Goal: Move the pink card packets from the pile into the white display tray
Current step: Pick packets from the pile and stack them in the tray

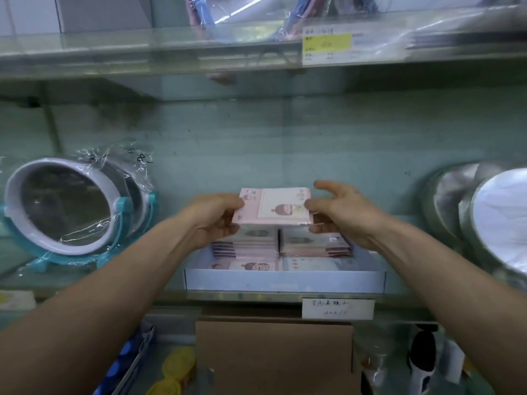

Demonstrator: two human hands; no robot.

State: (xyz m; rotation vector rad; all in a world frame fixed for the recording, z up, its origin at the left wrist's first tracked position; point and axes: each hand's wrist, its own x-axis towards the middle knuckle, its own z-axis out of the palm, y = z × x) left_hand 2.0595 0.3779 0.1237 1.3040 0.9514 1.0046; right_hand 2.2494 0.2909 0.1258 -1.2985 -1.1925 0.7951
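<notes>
Above the tray (285,280), both hands, left (216,220) and right (342,215), pinched a packet stack (273,208) by its ends; slick wrappers might let middle packets slide out

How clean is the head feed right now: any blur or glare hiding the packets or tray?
Head view, centre: the pink packets, gripped by the left hand and right hand, and the white tray read fairly sharp; head view, top: the yellow price label is smeared; head view, left: glare streaks the plastic around the mirror.
</notes>
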